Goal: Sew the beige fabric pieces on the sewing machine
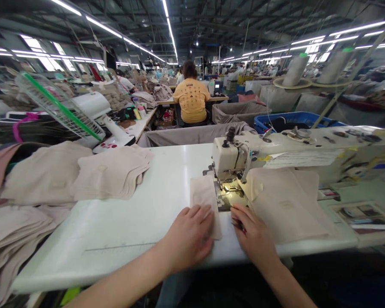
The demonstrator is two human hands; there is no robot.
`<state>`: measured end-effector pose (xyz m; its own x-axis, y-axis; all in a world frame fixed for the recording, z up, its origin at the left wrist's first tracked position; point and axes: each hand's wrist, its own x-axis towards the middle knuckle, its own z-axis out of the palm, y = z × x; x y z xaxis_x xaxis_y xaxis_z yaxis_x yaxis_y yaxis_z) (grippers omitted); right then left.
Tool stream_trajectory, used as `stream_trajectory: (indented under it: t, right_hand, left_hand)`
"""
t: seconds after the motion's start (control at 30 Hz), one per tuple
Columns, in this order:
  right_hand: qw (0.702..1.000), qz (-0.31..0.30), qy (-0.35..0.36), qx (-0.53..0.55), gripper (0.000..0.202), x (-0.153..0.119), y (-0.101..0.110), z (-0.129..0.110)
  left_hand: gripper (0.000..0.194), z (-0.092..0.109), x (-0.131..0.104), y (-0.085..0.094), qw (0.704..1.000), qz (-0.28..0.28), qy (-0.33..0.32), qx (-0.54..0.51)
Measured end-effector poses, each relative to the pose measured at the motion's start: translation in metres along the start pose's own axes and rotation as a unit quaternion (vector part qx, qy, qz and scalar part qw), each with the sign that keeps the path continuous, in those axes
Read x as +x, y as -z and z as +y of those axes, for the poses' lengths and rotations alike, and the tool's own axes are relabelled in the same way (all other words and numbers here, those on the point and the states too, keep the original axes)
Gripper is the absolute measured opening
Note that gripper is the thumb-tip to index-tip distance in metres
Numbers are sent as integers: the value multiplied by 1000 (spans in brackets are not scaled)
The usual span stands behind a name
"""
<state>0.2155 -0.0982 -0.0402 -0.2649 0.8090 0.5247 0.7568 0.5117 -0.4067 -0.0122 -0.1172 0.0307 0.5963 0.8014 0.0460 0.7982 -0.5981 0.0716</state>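
My left hand (192, 235) lies palm down on a narrow beige fabric strip (202, 190), its fingers resting flat on the cloth left of the needle plate. My right hand (255, 233) is closed, thumb and forefinger together at the front edge of the metal needle plate (229, 201). Something small and dark, mostly hidden, sits in its curled fingers; I cannot make out its kind. The sewing machine head (229, 156) stands just beyond both hands, its lamp lighting the plate. Right of the needle, a larger beige fabric panel (285, 214) lies on the table beside my right hand.
Stacked beige pieces (112, 171) lie on the left of the white table (125, 226), with more cut cloth (13, 239) hanging over its edge. A fan (64, 107) stands behind them. Thread cones (295, 70) rise at right. A seated person (192, 100) works ahead.
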Motion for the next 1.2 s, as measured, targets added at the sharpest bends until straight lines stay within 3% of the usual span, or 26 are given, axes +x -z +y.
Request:
stream_trajectory:
  t: [0.07,0.13,0.3,0.4,0.47,0.57,0.63,0.73,0.87,1.0,1.1,1.2]
  right_hand:
    - [999,14,27,23,39,-1,4,-3]
    - [998,27,46,46,40,-3,11,-7]
    - [996,69,39,37,34,-8,41,-1]
    - [995,98,-16,-18,27,-11,70,19]
    - [993,95,-42,-52,25,-16,91,33]
    - [996,-35,-31,-74,33,-23,114,45]
    - [989,-120,-9,-87,42,-28,119,46]
    - [979,-171,17,-114,44,-30,114,45]
    - [973,-180,48,-138,30,-26,107,47]
    - [978,-170,54,-111,28,-22,107,53]
    - [988,-119,56,-86,30,-19,109,51]
    - [988,-39,107,-106,28,-20,112,41]
  left_hand:
    - [41,6,1,5,998,-58,25,4]
    - [34,-2,11,1,995,-79,50,23]
    - [44,-60,62,-16,983,24,134,119]
    - [45,-74,83,-19,977,55,153,136]
    - [44,-67,85,-19,984,46,110,131]
    - [45,-42,77,-20,992,29,39,114]
    - [43,-25,69,-21,995,30,10,99]
    - [34,-7,64,-22,996,40,-50,69]
    - [25,7,64,-22,991,49,-121,28]
    - [30,18,66,-25,986,71,-153,-19]
    - [48,28,76,-25,972,113,-199,-46]
    - [56,39,94,-23,958,129,-248,-60]
